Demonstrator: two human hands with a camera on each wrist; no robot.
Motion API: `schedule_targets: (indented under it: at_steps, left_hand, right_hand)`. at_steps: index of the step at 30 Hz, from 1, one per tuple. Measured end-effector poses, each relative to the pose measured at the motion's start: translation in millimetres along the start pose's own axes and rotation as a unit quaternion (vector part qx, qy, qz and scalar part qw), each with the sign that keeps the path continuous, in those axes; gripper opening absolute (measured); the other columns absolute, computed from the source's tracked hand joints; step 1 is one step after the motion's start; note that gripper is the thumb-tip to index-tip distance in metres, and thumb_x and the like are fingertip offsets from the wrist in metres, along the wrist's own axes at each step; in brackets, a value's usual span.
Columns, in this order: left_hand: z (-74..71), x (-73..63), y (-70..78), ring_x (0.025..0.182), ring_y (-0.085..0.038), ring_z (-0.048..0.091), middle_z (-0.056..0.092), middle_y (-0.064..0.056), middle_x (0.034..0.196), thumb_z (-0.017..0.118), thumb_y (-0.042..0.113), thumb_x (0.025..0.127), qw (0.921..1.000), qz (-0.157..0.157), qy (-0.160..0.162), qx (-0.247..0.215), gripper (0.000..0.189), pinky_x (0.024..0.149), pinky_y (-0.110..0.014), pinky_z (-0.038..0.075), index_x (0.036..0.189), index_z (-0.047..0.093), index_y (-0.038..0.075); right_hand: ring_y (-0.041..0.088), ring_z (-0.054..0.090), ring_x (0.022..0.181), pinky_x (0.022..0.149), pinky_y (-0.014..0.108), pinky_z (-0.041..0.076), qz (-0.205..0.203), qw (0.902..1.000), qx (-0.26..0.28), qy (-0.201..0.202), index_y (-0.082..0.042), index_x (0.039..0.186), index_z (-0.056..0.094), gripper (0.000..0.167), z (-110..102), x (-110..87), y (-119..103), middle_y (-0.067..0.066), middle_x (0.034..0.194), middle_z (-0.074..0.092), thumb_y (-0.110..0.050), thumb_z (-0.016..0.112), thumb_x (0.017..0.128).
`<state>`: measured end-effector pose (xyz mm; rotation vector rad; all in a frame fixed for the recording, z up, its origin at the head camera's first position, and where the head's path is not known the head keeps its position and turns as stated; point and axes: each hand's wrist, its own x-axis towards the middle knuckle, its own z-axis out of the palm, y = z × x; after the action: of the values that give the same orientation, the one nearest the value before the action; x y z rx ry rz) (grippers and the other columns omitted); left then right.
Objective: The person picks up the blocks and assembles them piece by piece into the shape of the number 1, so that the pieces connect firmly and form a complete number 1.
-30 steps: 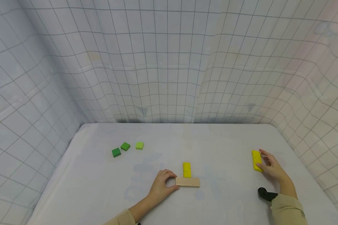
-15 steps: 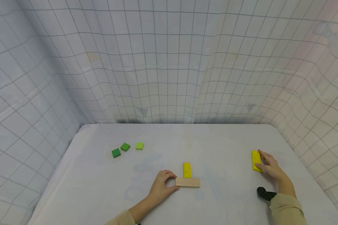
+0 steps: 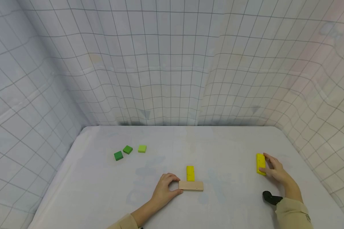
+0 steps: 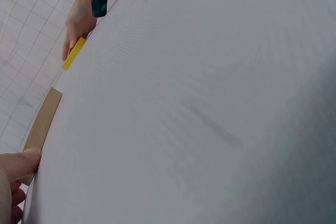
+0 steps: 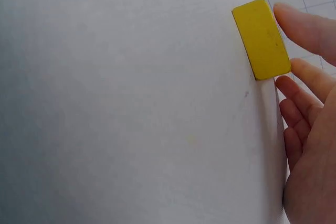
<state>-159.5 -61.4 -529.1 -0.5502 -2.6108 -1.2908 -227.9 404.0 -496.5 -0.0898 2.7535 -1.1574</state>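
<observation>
In the head view, your left hand (image 3: 164, 189) pinches a wooden block (image 3: 190, 186) by its left end, thumb on the near side and fingers on the far side; this smooth, pale, grained bar lies flat, lengthwise to the near edge of the table (image 3: 229, 206). One small yellow block (image 3: 190, 173), a flat oblong with little dark specks, stands end-on to its far side and appears to touch it. Towards the table's right edge, your right hand (image 3: 278, 171) has thumb and fingers bent about a large yellow block (image 3: 261, 163), an oblong whose long side runs from near to far. Towards the far left corner you have three squarish, flat pieces: two dark green blocks (image 3: 118, 156), near each other, and one light green block (image 3: 142, 149) to their right, so six pieces in all. White cloth covers the table, and a creased white curtain (image 3: 172, 63) with dark grid lines hangs behind its far edge. Your right sleeve (image 3: 292, 213) is beige fabric with a dark mark too small to read, and a rounded black piece (image 3: 270, 197) juts from its cuff. From your left wrist, your thumb presses the wooden block's side near one end. From your right wrist, the large yellow block shows rounded corners and scuffs, with thumb and forefinger clamped on it and the other fingers curled beneath.
</observation>
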Motion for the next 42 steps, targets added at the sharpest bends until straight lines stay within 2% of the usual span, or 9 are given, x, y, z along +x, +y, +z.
schedule_targets:
  at_steps: [5,10,15,29,33,42]
  left_hand:
    - [-0.4,-0.1,0.7,0.092,-0.014,0.049,0.059,0.007,0.096,0.081,0.025,0.067,1.0000,0.000,0.000,0.003,0.032,0.083,-0.032,0.043,0.092,0.065,0.013]
    - [0.1,0.0,0.6,0.092,-0.014,0.049,0.059,0.006,0.095,0.081,0.024,0.067,1.0000,0.001,-0.001,0.002,0.032,0.082,-0.031,0.043,0.092,0.065,0.013]
    - [0.2,-0.2,-0.1,0.092,-0.014,0.049,0.059,0.007,0.096,0.081,0.025,0.067,1.0000,0.001,0.000,0.001,0.032,0.082,-0.032,0.043,0.092,0.065,0.013]
    - [0.2,-0.5,1.7,0.092,-0.013,0.050,0.059,0.006,0.095,0.082,0.022,0.066,1.0000,0.004,0.003,0.004,0.032,0.082,-0.031,0.043,0.092,0.065,0.012]
    - [0.0,-0.4,2.0,0.091,-0.013,0.050,0.059,0.006,0.095,0.082,0.022,0.066,1.0000,0.004,0.001,0.002,0.032,0.082,-0.031,0.043,0.092,0.065,0.012]
    - [-0.2,-0.6,1.7,0.091,-0.013,0.050,0.059,0.007,0.095,0.081,0.024,0.066,1.0000,0.004,0.001,0.002,0.032,0.082,-0.032,0.043,0.092,0.065,0.013]
  right_hand:
    - [0.055,0.005,0.128,0.099,0.065,0.009,-0.008,0.9995,0.020,-0.022,0.005,0.143,0.006,0.096,-1,-2.6,0,0.038,0.141,0.007,-0.022,0.071,0.078]
    - [0.056,0.004,0.128,0.098,0.066,0.010,-0.007,0.9994,0.015,-0.030,0.006,0.143,0.003,0.103,-1,-3.7,1,0.039,0.141,0.005,-0.023,0.074,0.074]
    - [0.056,0.006,0.127,0.097,0.068,0.011,-0.008,0.9997,-0.004,-0.021,0.007,0.143,0.006,0.102,-1,-1.7,3,0.040,0.140,0.009,-0.024,0.074,0.073]
    - [0.056,0.009,0.126,0.098,0.066,0.012,0.002,1.0000,-0.009,0.001,0.011,0.139,0.012,0.099,2,-3.5,-2,0.040,0.137,0.014,-0.026,0.076,0.073]
    - [0.055,0.008,0.127,0.098,0.066,0.012,0.011,0.9999,0.004,0.003,0.010,0.139,0.012,0.099,2,-3.5,-1,0.040,0.138,0.013,-0.025,0.075,0.073]
    - [0.054,0.016,0.124,0.094,0.066,0.022,0.029,0.9992,0.023,0.016,0.003,0.143,0.007,0.104,5,2.4,-8,0.038,0.138,0.011,-0.029,0.076,0.073]
